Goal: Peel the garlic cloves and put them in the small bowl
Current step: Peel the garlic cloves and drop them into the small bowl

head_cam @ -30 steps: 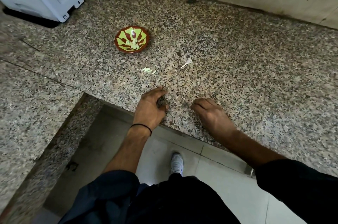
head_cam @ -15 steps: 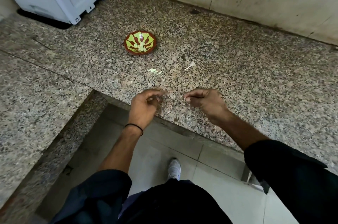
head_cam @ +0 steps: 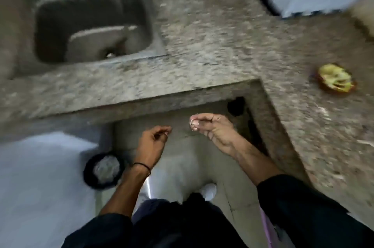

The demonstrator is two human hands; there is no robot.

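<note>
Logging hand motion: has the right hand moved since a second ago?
Yes. The right hand has left the counter edge and hangs over the floor, pinching garlic.

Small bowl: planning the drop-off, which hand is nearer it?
Right. The right hand, pinching pale garlic bits, is left of the small bowl; the left hand is farther left.

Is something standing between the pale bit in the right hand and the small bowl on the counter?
Nothing visible does. The right hand pinches the pale bit over the floor, off the counter; the small bowl sits to its right, with only granite counter between. The frame is blurred.
</note>
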